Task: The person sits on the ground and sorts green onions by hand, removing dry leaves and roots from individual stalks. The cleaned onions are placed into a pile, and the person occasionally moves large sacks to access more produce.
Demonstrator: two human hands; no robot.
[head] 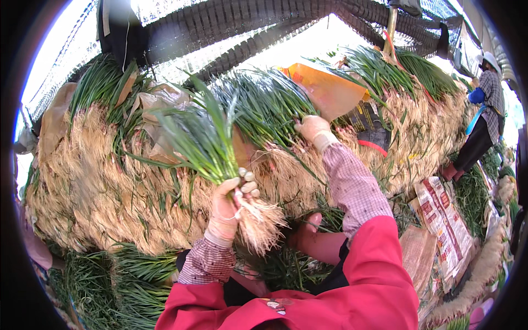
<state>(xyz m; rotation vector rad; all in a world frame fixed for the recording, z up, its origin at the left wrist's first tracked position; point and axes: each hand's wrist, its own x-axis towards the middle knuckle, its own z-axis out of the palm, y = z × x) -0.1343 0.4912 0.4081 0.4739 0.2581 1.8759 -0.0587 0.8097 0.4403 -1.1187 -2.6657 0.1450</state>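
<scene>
My left hand [229,202], in a pale glove, is closed around a bunch of onion-like plants [214,154]. Their long green leaves fan up and to the left, blurred at the tips. Reddish stem bases and a tuft of pale roots [260,222] hang out below my fingers. Further forward, my gloved right hand [315,130] touches the leaves of a heap of similar plants [264,105], just above their stem bases. Its fingertips are partly hidden among the leaves, so their grip is unclear.
A long bank of stacked plants [103,198] crosses in front, roots facing me. An orange plastic sheet [319,88] lies on top. Loose greens [140,284] are at lower left; printed sacks [443,227] lie at right. Another person [486,99] stands far right. Shade netting [231,27] hangs behind.
</scene>
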